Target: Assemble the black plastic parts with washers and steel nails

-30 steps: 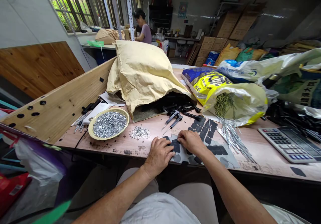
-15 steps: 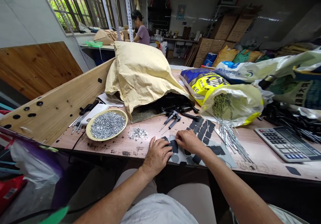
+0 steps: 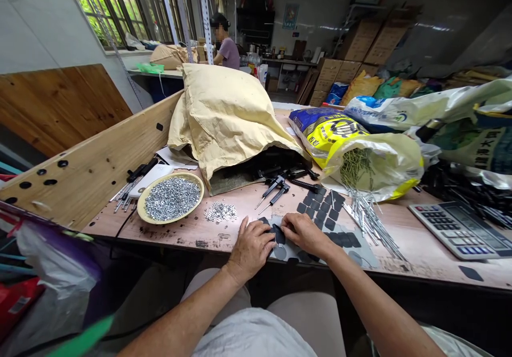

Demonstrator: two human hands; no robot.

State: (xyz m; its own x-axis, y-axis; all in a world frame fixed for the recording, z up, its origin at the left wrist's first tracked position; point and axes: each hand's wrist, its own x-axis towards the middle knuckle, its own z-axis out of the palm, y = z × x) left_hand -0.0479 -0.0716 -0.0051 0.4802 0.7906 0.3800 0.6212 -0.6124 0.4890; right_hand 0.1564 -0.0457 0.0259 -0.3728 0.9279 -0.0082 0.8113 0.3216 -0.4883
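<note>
My left hand (image 3: 251, 249) and my right hand (image 3: 304, 234) sit close together on a grey backing sheet (image 3: 362, 253) on the workbench. Both sets of fingers meet at a black rubber pad (image 3: 279, 234), which my right fingertips pinch. My left fingers hold the sheet beside that pad. Many more black pads (image 3: 322, 211) stay stuck in rows on the sheet. Just beyond my hands lie black-handled metal-tipped tools (image 3: 276, 192).
A dish of small steel washers (image 3: 170, 199) and a loose washer pile (image 3: 221, 212) lie left. Steel rods (image 3: 372, 224) spill from a yellow sack (image 3: 372, 160). A calculator (image 3: 460, 230) stands right, a cream sack (image 3: 228, 117) behind. A co-worker (image 3: 224, 45) sits far back.
My fingers have closed in on the black pad between my hands, and my right hand has shifted slightly toward it. The view has drifted a little.
</note>
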